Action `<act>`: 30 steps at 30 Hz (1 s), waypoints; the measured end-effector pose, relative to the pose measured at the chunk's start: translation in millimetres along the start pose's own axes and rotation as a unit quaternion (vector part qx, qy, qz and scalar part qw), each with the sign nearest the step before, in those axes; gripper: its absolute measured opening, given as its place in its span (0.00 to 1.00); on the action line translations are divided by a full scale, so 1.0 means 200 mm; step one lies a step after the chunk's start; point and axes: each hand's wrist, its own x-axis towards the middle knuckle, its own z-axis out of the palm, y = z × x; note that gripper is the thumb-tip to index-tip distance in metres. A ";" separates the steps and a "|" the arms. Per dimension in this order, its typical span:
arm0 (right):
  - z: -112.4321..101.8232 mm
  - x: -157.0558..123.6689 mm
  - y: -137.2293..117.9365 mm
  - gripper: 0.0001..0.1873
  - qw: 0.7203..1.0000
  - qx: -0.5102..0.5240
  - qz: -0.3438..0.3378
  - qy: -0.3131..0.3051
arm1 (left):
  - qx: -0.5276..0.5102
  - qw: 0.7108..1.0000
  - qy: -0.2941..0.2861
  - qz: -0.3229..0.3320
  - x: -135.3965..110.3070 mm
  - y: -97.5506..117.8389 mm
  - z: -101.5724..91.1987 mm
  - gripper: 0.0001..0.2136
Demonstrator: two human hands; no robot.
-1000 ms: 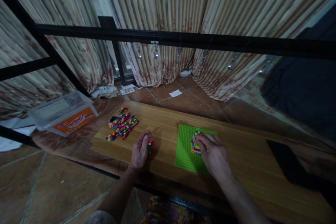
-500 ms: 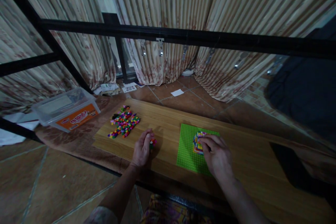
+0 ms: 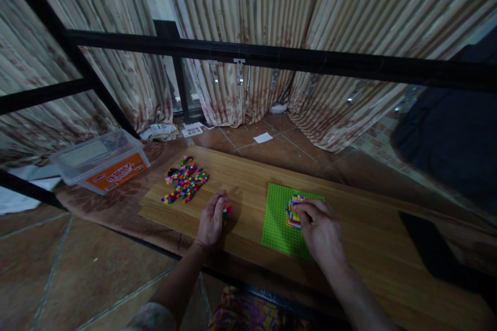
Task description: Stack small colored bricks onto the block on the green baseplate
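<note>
A green studded baseplate [image 3: 277, 217] lies on a wooden board [image 3: 240, 181]. On it stands a small multicoloured brick build [image 3: 292, 208]. My right hand [image 3: 320, 227] rests on the baseplate with its fingertips pressed together against the build. My left hand [image 3: 212, 218] lies curled on the board, fingers closed around a few small coloured bricks [image 3: 226, 211]. A heap of loose coloured bricks [image 3: 185, 182] lies at the board's far left.
A clear plastic box with an orange label [image 3: 101, 161] stands left of the board on a patterned cloth. A black metal frame bar [image 3: 272, 57] crosses above. Curtains hang behind. Papers [image 3: 262, 137] lie on the tiled floor. A dark object [image 3: 427, 248] lies at the right.
The view shifted slightly. Both hands stay nearly where they were; my right hand's fingers keep working at the build.
</note>
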 end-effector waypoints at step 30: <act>0.58 -0.08 -0.47 0.12 0.977 0.073 -0.035 -0.197 | 0.038 0.999 0.001 0.026 -0.02 0.04 0.00 0.22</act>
